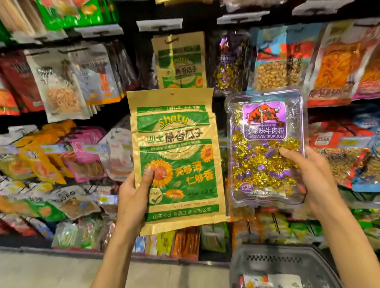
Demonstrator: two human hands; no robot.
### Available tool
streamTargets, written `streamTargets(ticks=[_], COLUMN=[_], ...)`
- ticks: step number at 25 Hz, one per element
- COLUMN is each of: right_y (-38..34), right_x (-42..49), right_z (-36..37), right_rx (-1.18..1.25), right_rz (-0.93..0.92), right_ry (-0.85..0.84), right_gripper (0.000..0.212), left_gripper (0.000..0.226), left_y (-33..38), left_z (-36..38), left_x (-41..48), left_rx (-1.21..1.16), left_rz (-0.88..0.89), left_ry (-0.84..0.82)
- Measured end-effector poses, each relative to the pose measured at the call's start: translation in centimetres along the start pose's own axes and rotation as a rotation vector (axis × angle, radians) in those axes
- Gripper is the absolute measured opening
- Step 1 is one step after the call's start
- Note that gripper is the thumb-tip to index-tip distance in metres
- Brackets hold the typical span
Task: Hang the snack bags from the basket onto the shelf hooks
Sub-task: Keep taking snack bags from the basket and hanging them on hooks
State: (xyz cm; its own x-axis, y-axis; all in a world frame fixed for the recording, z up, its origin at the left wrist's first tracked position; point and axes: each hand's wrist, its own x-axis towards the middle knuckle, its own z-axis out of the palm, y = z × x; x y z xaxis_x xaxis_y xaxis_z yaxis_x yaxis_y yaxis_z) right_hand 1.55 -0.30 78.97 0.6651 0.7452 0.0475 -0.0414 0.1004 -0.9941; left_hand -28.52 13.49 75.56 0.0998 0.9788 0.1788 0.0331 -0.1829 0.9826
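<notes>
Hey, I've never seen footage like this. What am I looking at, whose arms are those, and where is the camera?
There is no machine here. This is a single picture from a wide-angle camera worn on a person's head, looking forward and down, so the two bare arms are the wearer's own. The left hand holds a tan and green sunflower seed bag, with the thumb on its front. The right hand holds a clear bag of gold and purple wrapped pieces with a bull on its label. Ahead are store shelves of hanging snacks; a matching seed bag hangs just above the held one. At lower right is a dark basket with more packets in it.
</notes>
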Motion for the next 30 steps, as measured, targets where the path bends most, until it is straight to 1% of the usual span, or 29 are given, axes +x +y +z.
streamTargets(ticks=[1, 3, 5, 7, 8, 10, 12, 13, 15, 17, 20, 21, 23, 26, 30], right_y=[-0.1, -0.4, -0.7, -1.0, -1.2, -1.6, -2.2, -2.2, -2.5, -2.9, -2.8, -2.8, -2.8, -2.9, -2.8], right_x=[1.6, 4.3, 6.7, 8.4, 8.9, 9.7, 10.3, 10.5, 10.9, 11.3, 11.7, 11.8, 12.1, 12.4, 12.3], right_z=[0.5, 1.3, 2.1, 2.8, 3.2, 3.7, 4.1, 4.3, 4.6, 4.9, 5.2, 5.2, 5.1, 5.0, 4.7], right_rx=[0.014, 0.025, 0.027, 0.026, 0.017, -0.010, -0.009, -0.008, 0.012, 0.050, 0.017, 0.018, 0.022, 0.022, 0.021], right_rz=[-0.014, -0.047, -0.074, -0.090, -0.100, -0.118, -0.134, -0.144, -0.149, -0.162, -0.170, -0.166, -0.174, -0.194, -0.184], right_ry=[0.012, 0.027, 0.029, 0.033, 0.029, 0.031, 0.036, 0.035, 0.042, 0.028, 0.019, 0.022, 0.020, 0.035, 0.038], right_gripper=[0.014, 0.035, 0.054, 0.060, 0.057, 0.038, 0.022, 0.019, 0.019, 0.024, 0.051, 0.055, 0.050, 0.026, 0.022], left_gripper=[0.029, 0.020, 0.019, 0.019, 0.017, 0.017, 0.026, 0.032, 0.036, 0.036, 0.041, 0.043, 0.044, 0.048, 0.046], left_y=[0.3, 1.2, 1.7, 2.0, 2.3, 2.7, 3.1, 3.4, 3.7, 3.7, 3.5, 3.5, 3.6, 3.6, 3.5], left_z=[0.5, 1.8, 3.0, 3.9, 4.2, 4.7, 4.8, 4.8, 4.5, 4.2, 3.7, 3.6, 3.3, 3.2, 3.6], left_x=[2.1, 5.6, 8.5, 11.0, 11.9, 13.4, 14.7, 15.2, 16.1, 16.6, 17.0, 17.1, 17.1, 17.1, 16.7], left_rx=[-0.001, -0.024, -0.056, -0.077, -0.086, -0.111, -0.135, -0.149, -0.165, -0.186, -0.180, -0.165, -0.162, -0.160, -0.151], left_rz=[0.006, 0.038, 0.064, 0.069, 0.072, 0.069, 0.064, 0.057, 0.029, 0.012, -0.034, -0.042, -0.050, -0.059, -0.053], left_ry=[-0.016, -0.043, -0.057, -0.066, -0.067, -0.069, -0.079, -0.084, -0.087, -0.089, -0.092, -0.091, -0.092, -0.106, -0.126])
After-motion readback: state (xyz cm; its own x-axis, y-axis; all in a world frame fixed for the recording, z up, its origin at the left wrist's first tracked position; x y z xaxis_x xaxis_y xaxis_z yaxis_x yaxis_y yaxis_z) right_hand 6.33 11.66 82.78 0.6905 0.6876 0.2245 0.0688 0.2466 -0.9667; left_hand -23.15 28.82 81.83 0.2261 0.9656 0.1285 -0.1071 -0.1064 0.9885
